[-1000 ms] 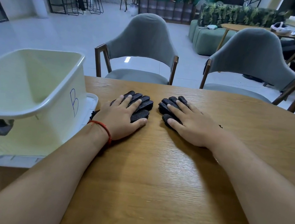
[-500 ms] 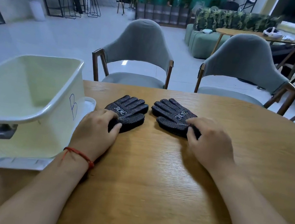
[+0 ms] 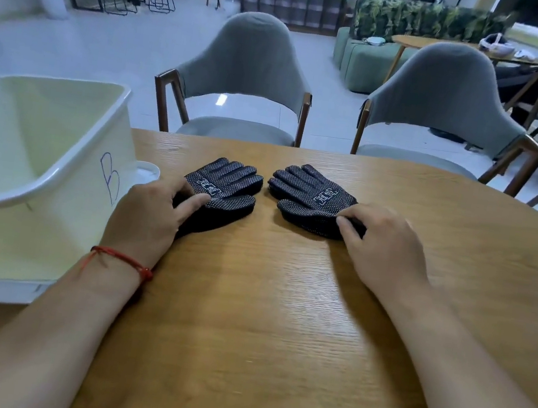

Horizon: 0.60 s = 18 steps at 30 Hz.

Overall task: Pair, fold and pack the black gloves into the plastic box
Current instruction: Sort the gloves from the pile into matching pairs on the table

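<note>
**Both hands grip the glove cuffs**

The plastic box (image 3: 60, 153) stands just left of the left hand (image 3: 151, 218). That hand's fingers curl onto the cuff of the left black glove (image 3: 225, 184), which lies flat on the counter (image 3: 263, 307). The right hand (image 3: 382, 247) grips the right black glove (image 3: 310, 195) likewise. A second ago both hands lay spread over the gloves. Now they sit back at the cuffs.

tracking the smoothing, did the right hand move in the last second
Yes. The right hand slid back from the table's far edge, off the right glove's fingers to its cuff.
</note>
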Tool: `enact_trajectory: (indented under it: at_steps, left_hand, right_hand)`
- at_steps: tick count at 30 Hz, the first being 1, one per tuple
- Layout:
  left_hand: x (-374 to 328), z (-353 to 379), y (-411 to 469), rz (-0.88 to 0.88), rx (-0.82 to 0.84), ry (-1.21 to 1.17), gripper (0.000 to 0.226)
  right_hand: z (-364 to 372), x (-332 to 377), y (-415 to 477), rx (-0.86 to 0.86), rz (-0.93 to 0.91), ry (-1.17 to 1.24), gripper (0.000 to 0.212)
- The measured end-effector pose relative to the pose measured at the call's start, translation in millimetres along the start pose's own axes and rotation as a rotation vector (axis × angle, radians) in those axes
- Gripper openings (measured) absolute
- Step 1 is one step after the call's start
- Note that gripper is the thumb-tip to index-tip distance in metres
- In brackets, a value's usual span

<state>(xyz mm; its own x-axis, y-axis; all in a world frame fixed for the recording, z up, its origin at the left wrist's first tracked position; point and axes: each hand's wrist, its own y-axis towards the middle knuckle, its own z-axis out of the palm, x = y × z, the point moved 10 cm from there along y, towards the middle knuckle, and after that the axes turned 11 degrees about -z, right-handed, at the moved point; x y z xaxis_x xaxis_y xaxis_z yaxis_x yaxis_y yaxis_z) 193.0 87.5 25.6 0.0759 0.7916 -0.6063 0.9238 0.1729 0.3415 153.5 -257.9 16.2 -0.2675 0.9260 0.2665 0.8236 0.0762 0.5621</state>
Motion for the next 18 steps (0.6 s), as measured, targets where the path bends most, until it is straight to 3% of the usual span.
enact_trajectory:
  at_steps: [6, 11, 16, 18]
  left_hand:
    - [-12.3, 1.2, 2.6, 0.095, -0.036, 0.033, 0.042]
    - [-42.0, -11.7, -16.5, 0.269, -0.136, 0.072, 0.042]
    - [-79.1, 30.5, -68.1, 0.426, 0.081, 0.197, 0.043]
    - [-83.0, 48.1, -88.7, 0.411, 0.197, 0.193, 0.041]
  right_hand:
    - [-3.3, 17.6, -3.2, -0.026, -0.097, 0.042, 0.007]
    - [7.4, 14.8, -0.8, 0.077, -0.07, 0.059, 0.015]
    - [8.2, 13.9, 1.1, 0.144, -0.09, 0.007, 0.02]
    - [9.4, 13.8, -1.3, 0.192, -0.111, 0.013, 0.024]
